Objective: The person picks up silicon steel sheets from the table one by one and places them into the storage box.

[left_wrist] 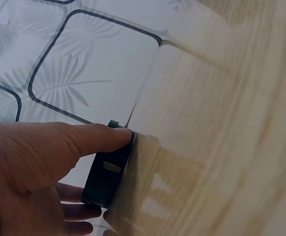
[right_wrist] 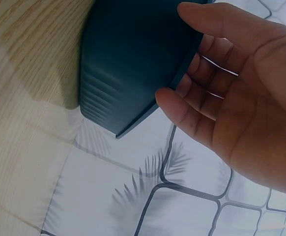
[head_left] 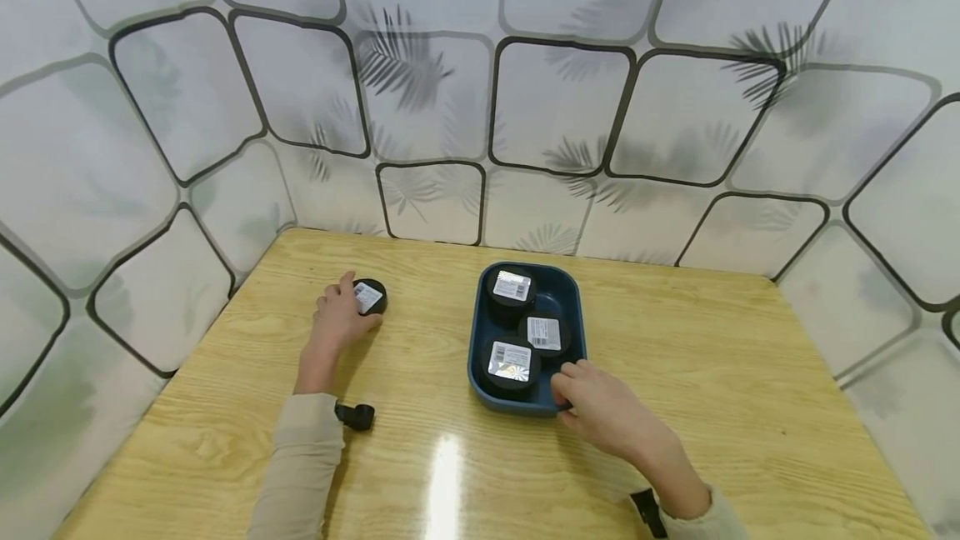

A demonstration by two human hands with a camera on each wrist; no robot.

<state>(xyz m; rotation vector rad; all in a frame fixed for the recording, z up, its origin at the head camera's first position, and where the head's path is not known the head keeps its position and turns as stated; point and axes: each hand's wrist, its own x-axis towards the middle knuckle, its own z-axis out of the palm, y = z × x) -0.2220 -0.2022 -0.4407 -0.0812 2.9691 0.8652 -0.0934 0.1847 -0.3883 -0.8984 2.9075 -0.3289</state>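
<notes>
On the left of the table, my left hand (head_left: 337, 319) holds a low, round black container (head_left: 374, 300) with a white label on top. The left wrist view shows the thumb along one side of this container (left_wrist: 101, 184) and fingers at its far side. My right hand (head_left: 607, 411) grips the near right corner of a dark blue plastic bin (head_left: 517, 407). Its thumb lies against the bin's outer wall (right_wrist: 128, 64), with fingers over the rim. Inside the bin are three similar black containers: one at the back (head_left: 512, 287), one in the middle (head_left: 546, 333) and one in front (head_left: 510, 365).
The light wooden table (head_left: 420, 457) is glossy and reflects a bright strip of light at the front. Behind it and at both sides hangs a white sheet (head_left: 435, 107) with leaf prints and dark outlines. Each wrist carries a black strap; a small camera (head_left: 358, 417) shows at the left one.
</notes>
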